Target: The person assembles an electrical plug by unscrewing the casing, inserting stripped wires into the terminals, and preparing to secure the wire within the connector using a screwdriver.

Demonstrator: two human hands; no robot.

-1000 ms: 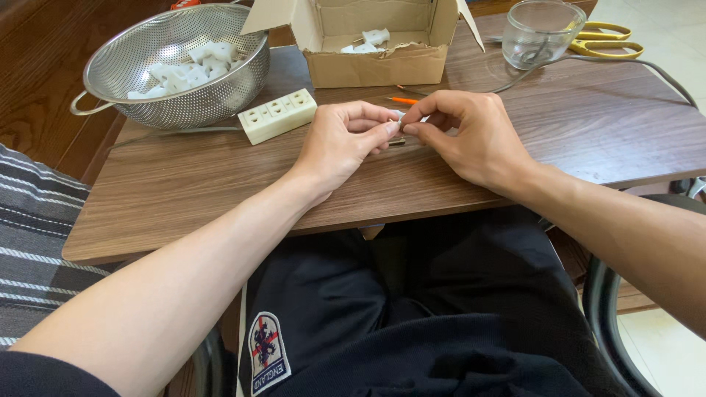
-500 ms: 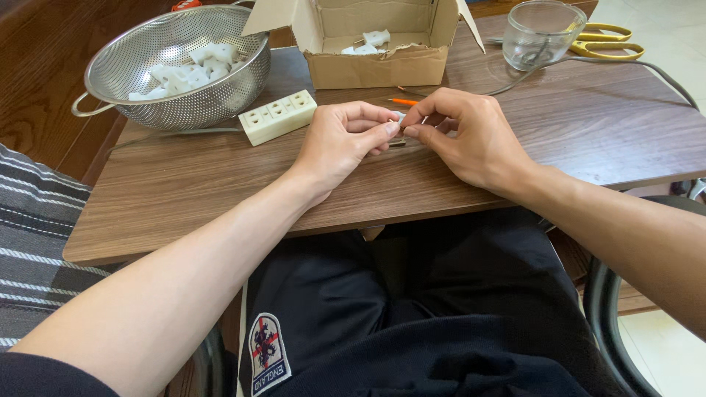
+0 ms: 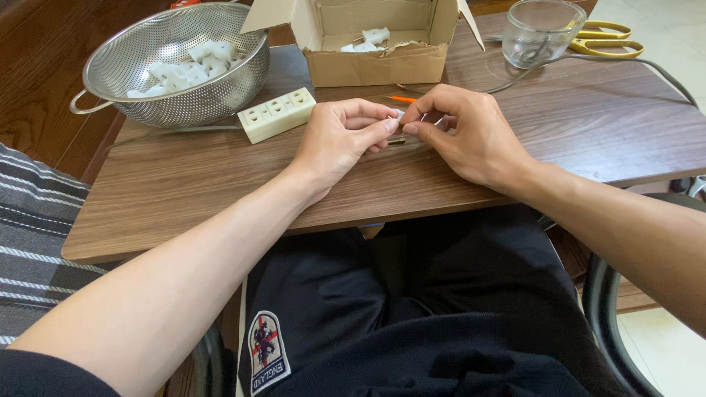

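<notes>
Between both hands (image 3: 401, 129), half-hidden small part (image 3: 397, 115)

It looked like a home pressed into piecework: a small wood-grain table (image 3: 220, 184) stood on a hardwood floor (image 3: 44, 73), and a kitchen colander (image 3: 176, 66) held white plug parts (image 3: 184, 66). A torn cardboard box (image 3: 375, 44), a drinking glass (image 3: 540, 33), yellow scissors (image 3: 607, 40) and striped upholstery (image 3: 37, 235) completed it.

Colander (image 3: 176, 70) left of box (image 3: 375, 44); power strip (image 3: 276, 114) before them; glass (image 3: 539, 31) right.
</notes>
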